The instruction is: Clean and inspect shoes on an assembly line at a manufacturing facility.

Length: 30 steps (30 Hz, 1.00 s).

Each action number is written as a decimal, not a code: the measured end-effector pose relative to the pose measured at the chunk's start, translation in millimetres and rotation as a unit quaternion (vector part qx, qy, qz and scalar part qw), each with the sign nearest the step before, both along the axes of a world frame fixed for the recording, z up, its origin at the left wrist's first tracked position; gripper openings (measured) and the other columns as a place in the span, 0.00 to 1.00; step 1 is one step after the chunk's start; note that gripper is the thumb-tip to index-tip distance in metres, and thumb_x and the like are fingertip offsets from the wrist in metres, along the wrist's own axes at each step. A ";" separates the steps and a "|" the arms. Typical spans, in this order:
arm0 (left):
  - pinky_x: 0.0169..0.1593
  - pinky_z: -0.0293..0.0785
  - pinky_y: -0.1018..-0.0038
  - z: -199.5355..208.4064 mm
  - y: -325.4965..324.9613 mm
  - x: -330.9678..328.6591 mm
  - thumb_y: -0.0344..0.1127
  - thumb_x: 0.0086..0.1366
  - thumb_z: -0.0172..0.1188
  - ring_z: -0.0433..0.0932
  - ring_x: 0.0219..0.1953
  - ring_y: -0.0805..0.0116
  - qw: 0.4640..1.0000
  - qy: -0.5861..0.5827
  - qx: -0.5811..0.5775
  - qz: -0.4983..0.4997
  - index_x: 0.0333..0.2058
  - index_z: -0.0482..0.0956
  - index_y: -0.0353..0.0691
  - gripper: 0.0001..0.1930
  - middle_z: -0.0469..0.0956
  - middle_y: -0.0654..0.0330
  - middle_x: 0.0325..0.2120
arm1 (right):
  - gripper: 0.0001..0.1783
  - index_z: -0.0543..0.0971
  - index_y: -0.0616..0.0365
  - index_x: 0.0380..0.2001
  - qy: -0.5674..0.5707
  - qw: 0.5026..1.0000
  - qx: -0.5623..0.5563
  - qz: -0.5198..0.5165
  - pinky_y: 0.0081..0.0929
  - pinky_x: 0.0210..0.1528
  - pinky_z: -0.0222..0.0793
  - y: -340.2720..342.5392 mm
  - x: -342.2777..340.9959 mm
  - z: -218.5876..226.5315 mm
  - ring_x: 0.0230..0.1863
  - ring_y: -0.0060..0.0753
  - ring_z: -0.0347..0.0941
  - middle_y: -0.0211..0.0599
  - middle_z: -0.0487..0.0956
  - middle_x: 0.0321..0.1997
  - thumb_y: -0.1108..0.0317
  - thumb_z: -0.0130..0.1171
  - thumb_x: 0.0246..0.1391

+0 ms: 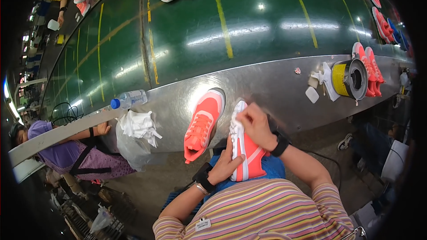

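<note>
At the surface's (275,82) near edge, the left hand (226,166), fingers half-curled, gripped the coral shoe (254,159); the right hand (258,126) pinched, blurrily, probably a white wad (238,119) against its sidewall. Light, even strokes seemed best.

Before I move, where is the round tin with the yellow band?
In the head view, the tin is on the metal ledge at the right, between a white cloth or paper and a pair of coral shoes.
</note>
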<state>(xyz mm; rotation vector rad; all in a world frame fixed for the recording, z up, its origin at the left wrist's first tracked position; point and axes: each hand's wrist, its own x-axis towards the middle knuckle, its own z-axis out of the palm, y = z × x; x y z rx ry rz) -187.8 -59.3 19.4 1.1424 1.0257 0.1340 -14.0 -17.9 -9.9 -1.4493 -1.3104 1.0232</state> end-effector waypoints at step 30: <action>0.50 0.68 0.65 -5.2 -15.1 -37.0 0.39 0.65 0.48 0.70 0.49 0.61 0.922 -0.014 -0.266 0.281 0.51 0.65 0.34 0.19 0.69 0.50 0.47 | 0.08 0.76 0.60 0.31 -0.123 0.978 0.041 -0.162 0.26 0.34 0.68 -59.4 46.6 38.0 0.31 0.36 0.71 0.39 0.74 0.30 0.78 0.56 0.45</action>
